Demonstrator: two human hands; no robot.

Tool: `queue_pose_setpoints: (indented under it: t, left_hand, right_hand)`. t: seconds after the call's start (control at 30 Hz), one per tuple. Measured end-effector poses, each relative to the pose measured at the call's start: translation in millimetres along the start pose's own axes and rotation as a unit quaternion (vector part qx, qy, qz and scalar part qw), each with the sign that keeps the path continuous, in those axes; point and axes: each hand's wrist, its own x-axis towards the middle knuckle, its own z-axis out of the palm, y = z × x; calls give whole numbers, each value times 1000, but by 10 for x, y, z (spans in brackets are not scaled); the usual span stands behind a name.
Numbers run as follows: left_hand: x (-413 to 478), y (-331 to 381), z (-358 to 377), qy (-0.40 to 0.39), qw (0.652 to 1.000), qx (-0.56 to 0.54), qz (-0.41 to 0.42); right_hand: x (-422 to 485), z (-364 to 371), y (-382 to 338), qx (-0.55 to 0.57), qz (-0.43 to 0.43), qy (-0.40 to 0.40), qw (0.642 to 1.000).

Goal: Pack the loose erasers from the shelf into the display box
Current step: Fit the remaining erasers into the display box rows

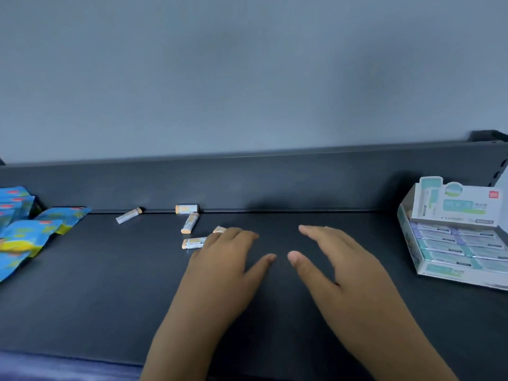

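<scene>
My left hand [228, 251] and right hand [338, 259] rest empty, fingers [239, 234] straight; nearest eraser [193, 242] seems light, stiff: pinch its long sides.

Left of the box [450, 232], open shelf [330, 312] runs to the erasers [189, 222]; farther left, blue packets [27, 232] crowd it.

Left hand [228, 259]: palm down, fingers [242, 235] straight, thumb out. Right hand [338, 259]: palm down, fingers straight, thumb out. Forearms parallel.
</scene>
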Motion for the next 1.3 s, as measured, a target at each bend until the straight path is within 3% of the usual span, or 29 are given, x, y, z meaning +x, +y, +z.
queue_pose_setpoints:
  t: [0.1, 0.3, 0.5, 0.67, 0.83, 1.0, 1.1, 1.2, 1.3]
  left_hand:
    - [-59, -48, 5, 15, 997, -81, -9]
    - [-74, -328, -12, 27, 994, -111, 1]
    - [-52, -1187, -496, 53, 988, -143, 9]
    - [107, -1951, -1070, 25, 968, -248, -8]
    - [333, -2553, -1399, -17, 986, -163, -13]
    - [713, -2912, -1293, -66, 998, -20, -11]
    - [937, -3044, -1114, -116, 991, 69, 21]
    - [1078, -3163, -1022, -161, 983, 58, 64]
    - [1164, -3231, -1008, -157, 980, 60, 106]
  right_hand:
    - [3, 92, -125, 38, -10, -19, 999]
    - [99, 385, -491, 86, -31, -39, 995]
    - [308, 898, -971, 45, -60, -93, 993]
    - [681, 1279, -1550, -23, -42, -87, 995]
    - [1160, 1695, -1743, -238, -45, -58, 968]
    - [1569, 2084, -1607, -321, -39, -99, 941]
    - [1734, 2240, -1506, -347, -22, -120, 930]
    - [1830, 2333, -1458, -340, 3, -101, 935]
    - [1877, 2416, -1420, -336, 7, -80, 939]
